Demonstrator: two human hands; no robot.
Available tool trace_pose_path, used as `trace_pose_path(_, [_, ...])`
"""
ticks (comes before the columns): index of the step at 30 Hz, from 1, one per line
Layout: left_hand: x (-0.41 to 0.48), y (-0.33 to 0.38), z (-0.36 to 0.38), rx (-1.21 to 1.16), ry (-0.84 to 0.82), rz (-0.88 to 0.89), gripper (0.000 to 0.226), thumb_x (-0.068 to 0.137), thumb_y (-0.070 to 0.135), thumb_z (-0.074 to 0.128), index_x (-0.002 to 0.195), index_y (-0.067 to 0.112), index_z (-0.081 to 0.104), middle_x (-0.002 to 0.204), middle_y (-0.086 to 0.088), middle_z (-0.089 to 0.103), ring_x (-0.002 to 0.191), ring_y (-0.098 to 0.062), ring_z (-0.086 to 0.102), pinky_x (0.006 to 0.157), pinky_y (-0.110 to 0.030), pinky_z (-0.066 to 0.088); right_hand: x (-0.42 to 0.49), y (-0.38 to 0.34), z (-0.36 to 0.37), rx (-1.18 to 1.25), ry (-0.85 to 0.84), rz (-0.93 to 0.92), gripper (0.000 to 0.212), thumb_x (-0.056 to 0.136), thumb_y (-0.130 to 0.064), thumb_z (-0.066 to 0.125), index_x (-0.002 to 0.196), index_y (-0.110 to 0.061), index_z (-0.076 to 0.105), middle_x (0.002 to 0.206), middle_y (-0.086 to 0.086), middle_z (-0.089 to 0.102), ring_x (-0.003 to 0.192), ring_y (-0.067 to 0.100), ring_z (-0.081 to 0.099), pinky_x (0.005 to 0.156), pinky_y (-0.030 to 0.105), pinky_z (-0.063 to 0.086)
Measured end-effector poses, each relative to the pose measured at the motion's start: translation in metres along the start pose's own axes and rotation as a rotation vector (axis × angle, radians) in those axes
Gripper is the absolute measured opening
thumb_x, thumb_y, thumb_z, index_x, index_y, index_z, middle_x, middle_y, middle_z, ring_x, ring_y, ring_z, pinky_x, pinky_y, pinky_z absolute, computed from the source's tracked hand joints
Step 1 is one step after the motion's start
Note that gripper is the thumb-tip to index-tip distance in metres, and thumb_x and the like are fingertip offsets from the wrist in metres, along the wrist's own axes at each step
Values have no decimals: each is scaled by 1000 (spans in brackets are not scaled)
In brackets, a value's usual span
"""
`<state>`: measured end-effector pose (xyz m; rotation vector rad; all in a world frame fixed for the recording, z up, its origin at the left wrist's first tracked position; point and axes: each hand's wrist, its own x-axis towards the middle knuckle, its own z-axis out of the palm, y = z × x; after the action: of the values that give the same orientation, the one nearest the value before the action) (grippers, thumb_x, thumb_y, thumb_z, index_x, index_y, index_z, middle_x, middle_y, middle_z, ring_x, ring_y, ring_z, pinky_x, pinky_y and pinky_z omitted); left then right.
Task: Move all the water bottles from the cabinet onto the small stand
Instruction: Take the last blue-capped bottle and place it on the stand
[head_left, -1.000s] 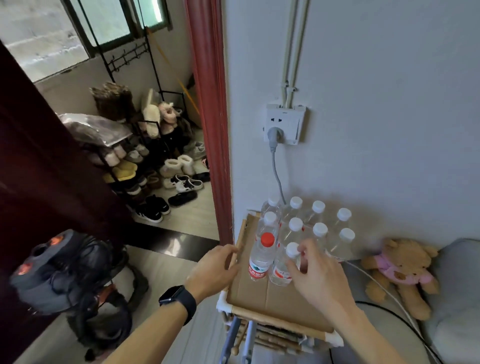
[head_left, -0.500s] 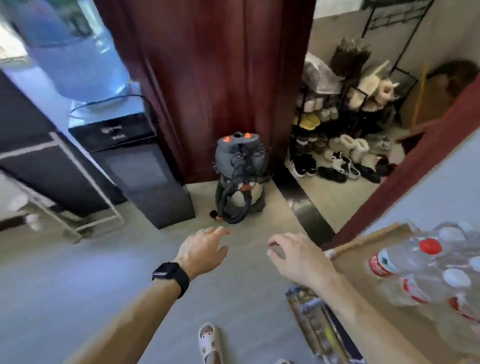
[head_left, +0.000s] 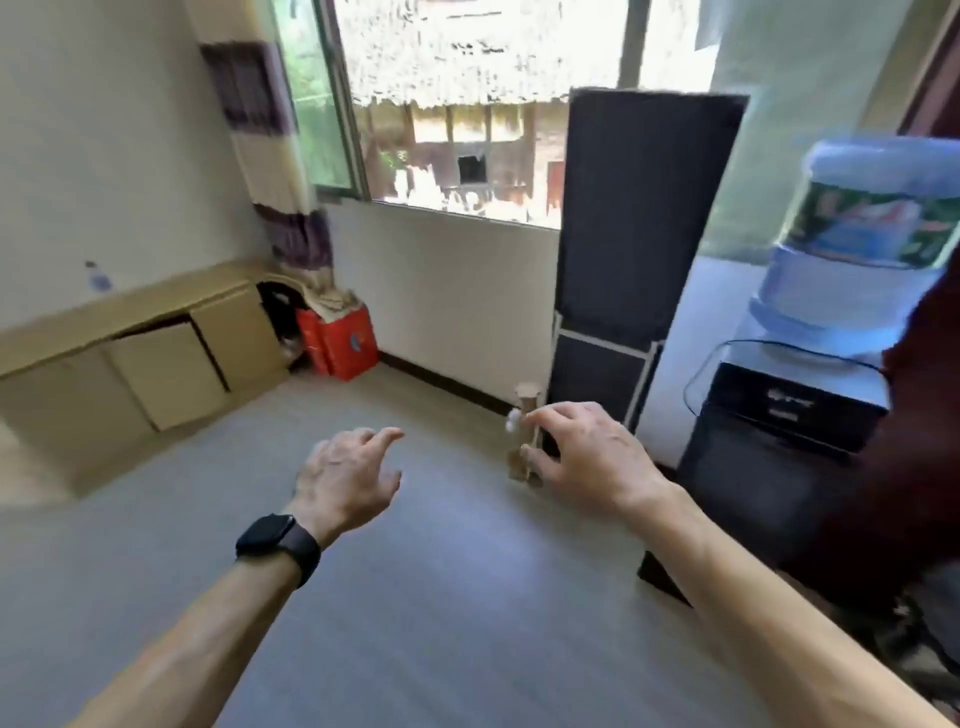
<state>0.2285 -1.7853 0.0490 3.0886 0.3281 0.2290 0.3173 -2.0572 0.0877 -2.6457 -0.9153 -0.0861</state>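
One blurred water bottle (head_left: 98, 276) stands on top of the low beige cabinet (head_left: 171, 364) along the left wall, far from both hands. My left hand (head_left: 348, 475), with a black watch on the wrist, hovers over the grey floor with relaxed fingers and holds nothing. My right hand (head_left: 589, 457) hovers beside it, fingers loosely curled and empty. The small stand and the bottles on it are out of view.
A small brown post-like object (head_left: 527, 397) stands on the floor just behind my right hand. A tall black panel (head_left: 644, 218) leans below the window. A water dispenser (head_left: 810, 395) with a big blue jug stands at the right. Red boxes (head_left: 345, 340) sit in the corner.
The view has swung left from the stand, past the doorway, to the room with the cabinet. Both hands left the bottles on the stand and now hang empty in front.
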Motion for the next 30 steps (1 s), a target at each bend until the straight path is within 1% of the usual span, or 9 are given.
trace_pose_path(3, [2, -107, -31, 39, 59, -175, 55, 93, 47, 48, 145, 33, 37, 136, 3, 55, 123, -20, 52, 101, -38, 42, 83, -85, 19, -9, 14, -158, 44, 96, -52, 45, 137, -38, 46, 144, -14, 45, 138, 14, 31, 109, 35, 35])
trace_pose_path(6, [-3, -189, -57, 107, 84, -291, 55, 93, 48, 47, 145, 34, 35, 133, 2, 56, 120, -21, 53, 98, -39, 42, 148, -154, 37, -3, -3, -271, 45, 96, -52, 44, 139, -39, 44, 147, -14, 43, 140, 14, 28, 109, 35, 33])
trace_pose_path(9, [-7, -254, -77, 187, 101, -379, 51, 94, 48, 46, 142, 34, 39, 133, 4, 57, 120, -21, 53, 96, -38, 40, 203, -210, 56, 15, -3, -366, 46, 95, -54, 43, 138, -39, 44, 146, -13, 44, 140, 15, 30, 108, 36, 35])
trace_pose_path(12, [-3, -303, -88, 219, 114, -453, 48, 94, 49, 46, 140, 35, 43, 134, 5, 55, 121, -21, 53, 97, -37, 40, 254, -255, 72, 37, 13, -453, 46, 94, -56, 44, 137, -40, 45, 144, -16, 46, 139, 14, 31, 108, 37, 35])
trace_pose_path(15, [10, -346, -90, 244, 118, -517, 49, 94, 50, 44, 140, 35, 43, 136, 7, 55, 121, -20, 53, 97, -37, 41, 306, -287, 86, 50, 26, -515, 46, 93, -57, 43, 136, -41, 46, 144, -18, 47, 140, 13, 31, 108, 39, 35])
trace_pose_path(19, [47, -403, -90, 271, 134, -604, 48, 93, 52, 43, 139, 37, 43, 137, 9, 54, 123, -18, 53, 100, -35, 41, 384, -312, 102, 76, 65, -585, 42, 94, -55, 44, 134, -41, 48, 143, -19, 48, 139, 13, 32, 105, 37, 35])
trace_pose_path(22, [82, -438, -96, 264, 138, -663, 47, 93, 53, 43, 137, 38, 45, 136, 10, 56, 122, -19, 54, 100, -38, 42, 447, -323, 113, 91, 47, -628, 40, 95, -53, 44, 133, -41, 50, 141, -18, 51, 137, 15, 35, 102, 39, 38])
trace_pose_path(26, [132, -482, -102, 279, 170, -718, 46, 93, 52, 43, 136, 38, 47, 132, 9, 58, 119, -21, 55, 98, -38, 43, 526, -340, 128, 98, 46, -669, 36, 95, -52, 45, 128, -38, 52, 133, -18, 57, 134, 17, 40, 99, 38, 42])
trace_pose_path(30, [177, -525, -91, 249, 163, -747, 44, 94, 51, 42, 135, 37, 48, 130, 8, 59, 118, -21, 55, 95, -38, 43, 593, -366, 151, 114, 11, -713, 35, 94, -50, 48, 126, -35, 54, 126, -16, 60, 131, 17, 43, 97, 42, 44])
